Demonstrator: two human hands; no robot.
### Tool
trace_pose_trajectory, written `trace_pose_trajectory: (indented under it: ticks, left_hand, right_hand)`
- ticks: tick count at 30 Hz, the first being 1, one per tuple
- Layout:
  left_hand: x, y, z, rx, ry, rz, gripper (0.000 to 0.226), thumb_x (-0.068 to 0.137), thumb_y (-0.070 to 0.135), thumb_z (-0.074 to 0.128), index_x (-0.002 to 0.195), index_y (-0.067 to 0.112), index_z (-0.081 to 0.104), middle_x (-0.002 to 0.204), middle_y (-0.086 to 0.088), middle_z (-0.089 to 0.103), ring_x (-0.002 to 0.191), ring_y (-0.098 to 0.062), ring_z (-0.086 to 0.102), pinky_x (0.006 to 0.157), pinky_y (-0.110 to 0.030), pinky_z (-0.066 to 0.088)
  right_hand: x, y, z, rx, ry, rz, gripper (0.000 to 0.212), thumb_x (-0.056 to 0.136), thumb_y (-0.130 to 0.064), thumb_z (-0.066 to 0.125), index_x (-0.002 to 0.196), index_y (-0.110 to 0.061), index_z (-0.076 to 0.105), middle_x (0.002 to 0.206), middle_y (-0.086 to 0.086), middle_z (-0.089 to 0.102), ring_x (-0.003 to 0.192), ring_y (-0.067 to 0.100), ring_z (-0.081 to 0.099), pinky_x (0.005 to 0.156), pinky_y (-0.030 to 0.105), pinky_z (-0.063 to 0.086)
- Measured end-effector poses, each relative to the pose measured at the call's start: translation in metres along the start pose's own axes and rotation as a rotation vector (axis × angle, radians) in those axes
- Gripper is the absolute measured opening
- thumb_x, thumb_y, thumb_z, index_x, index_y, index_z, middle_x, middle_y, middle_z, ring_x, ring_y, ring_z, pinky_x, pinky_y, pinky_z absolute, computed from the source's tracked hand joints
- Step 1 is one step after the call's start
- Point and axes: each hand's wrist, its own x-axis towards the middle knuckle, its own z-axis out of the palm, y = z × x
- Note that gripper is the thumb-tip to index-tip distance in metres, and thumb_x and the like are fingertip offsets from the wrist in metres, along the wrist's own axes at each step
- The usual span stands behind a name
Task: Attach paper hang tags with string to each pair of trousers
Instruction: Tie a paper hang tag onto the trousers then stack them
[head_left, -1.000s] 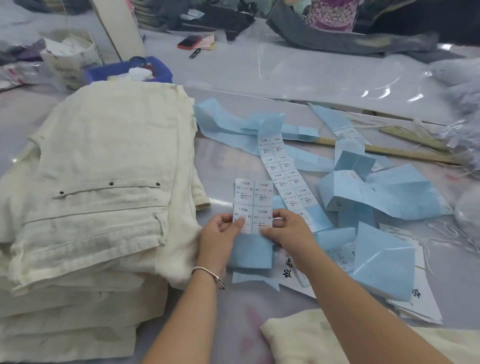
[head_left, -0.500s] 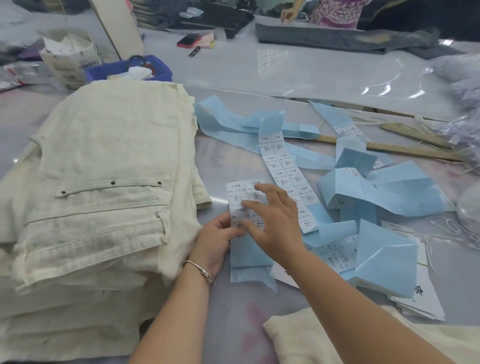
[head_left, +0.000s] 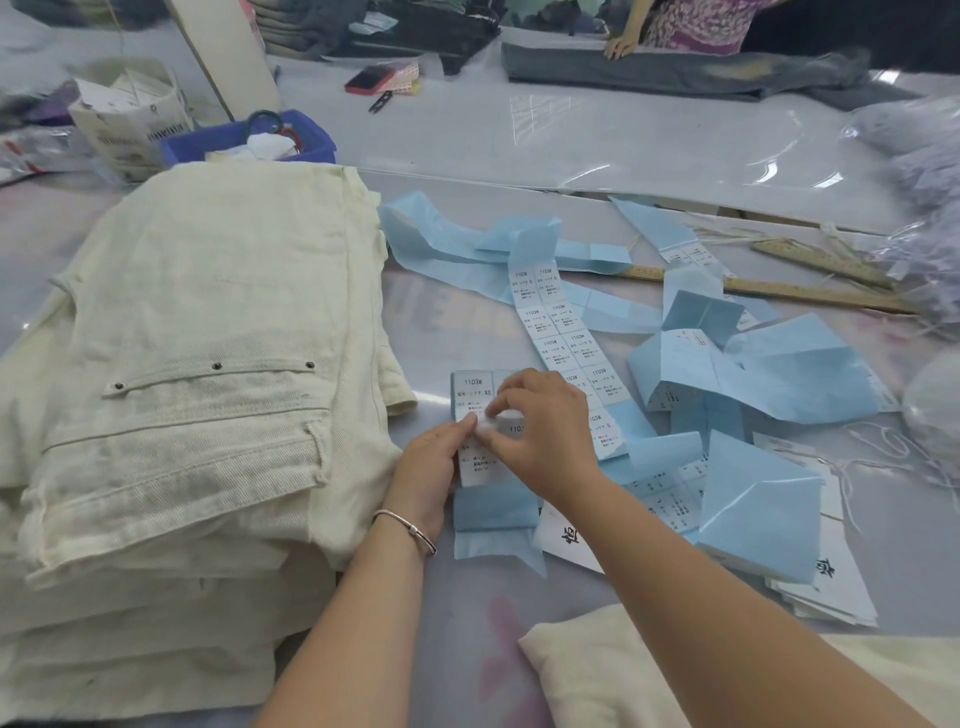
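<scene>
Far left: a stack of folded cream trousers (head_left: 171, 374) fills the left side of the grey table (head_left: 597, 150); the top pair shows a welt pocket with three dark rivets.
Behind the stack: a blue plastic bin (head_left: 311, 143) holding white scraps, with a printed white paper bag (head_left: 124, 124) just to its left.
Left hand (head_left: 434, 462): wrist wears a thin silver bangle (head_left: 405, 522); thumb and forefinger pinch the sticker sheet at its middle.
Sticker sheet (head_left: 475, 387): a small block of white size labels on blue backing, lying just right of the trousers (one label reads "1103#" and "XS").
Right hand (head_left: 545, 431): fingers curled over the sheet, fingertips pinching at a label beside the left thumb; whether the label has lifted cannot be told.
Centre: a long strip of white labels (head_left: 563, 338) runs away from the hands across loose blue backing paper (head_left: 447, 239).
Right: more crumpled blue backing (head_left: 810, 374), a wooden ruler (head_left: 769, 288) behind it, and white hang tags (head_left: 836, 587) with black characters, stacked under blue sheets.
Near edge: another cream garment (head_left: 613, 670) under the right forearm.
</scene>
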Motion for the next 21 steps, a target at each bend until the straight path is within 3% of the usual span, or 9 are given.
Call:
trace_pose_trajectory:
  ticks: [3, 10, 13, 16, 21]
  left_hand:
    - [0.000, -0.002, 0.000, 0.020, -0.001, 0.023, 0.021, 0.096, 0.021, 0.057, 0.091, 0.008, 0.074, 0.085, -0.011, 0.073, 0.072, -0.018, 0.070, 0.062, -0.026, 0.057]
    - [-0.002, -0.002, -0.004, -0.004, -0.040, 0.035, 0.026, 0.096, 0.025, 0.055, 0.092, 0.009, 0.075, 0.096, -0.017, 0.069, 0.086, -0.024, 0.065, 0.088, -0.042, 0.048]
    - [0.000, -0.002, -0.003, -0.034, -0.015, 0.026, 0.026, 0.096, 0.023, 0.055, 0.100, 0.004, 0.071, 0.100, -0.018, 0.072, 0.085, -0.024, 0.070, 0.081, -0.039, 0.057]
    - [0.001, -0.002, -0.002, -0.048, -0.003, 0.019, 0.024, 0.097, 0.021, 0.055, 0.103, 0.004, 0.071, 0.100, -0.017, 0.073, 0.084, -0.024, 0.071, 0.069, -0.031, 0.059]
    - [0.001, -0.001, 0.001, -0.036, 0.038, 0.004, 0.026, 0.098, 0.019, 0.054, 0.108, 0.001, 0.069, 0.104, -0.019, 0.072, 0.090, -0.027, 0.070, 0.080, -0.036, 0.060]
  right_hand:
    - [-0.002, 0.003, 0.000, 0.013, -0.001, 0.032, 0.016, 0.077, -0.035, 0.077, 0.084, -0.021, 0.075, 0.099, -0.006, 0.064, 0.100, 0.017, 0.054, 0.094, 0.038, 0.035]
    - [0.000, 0.000, -0.004, 0.019, -0.049, 0.000, 0.021, 0.074, -0.036, 0.080, 0.086, -0.022, 0.070, 0.099, -0.008, 0.062, 0.101, 0.016, 0.052, 0.094, 0.037, 0.036]
    - [0.000, 0.005, -0.010, 0.084, -0.064, 0.003, 0.022, 0.074, -0.033, 0.080, 0.087, -0.019, 0.071, 0.099, -0.007, 0.064, 0.100, 0.016, 0.054, 0.094, 0.039, 0.038]
    - [-0.003, 0.010, -0.014, 0.146, -0.055, 0.006, 0.008, 0.078, -0.022, 0.077, 0.084, -0.020, 0.073, 0.098, -0.008, 0.064, 0.099, 0.014, 0.053, 0.094, 0.041, 0.038]
    - [-0.009, 0.009, -0.021, 0.121, -0.028, -0.063, 0.005, 0.079, -0.011, 0.077, 0.079, -0.016, 0.075, 0.096, -0.002, 0.066, 0.097, 0.021, 0.056, 0.088, 0.045, 0.043]
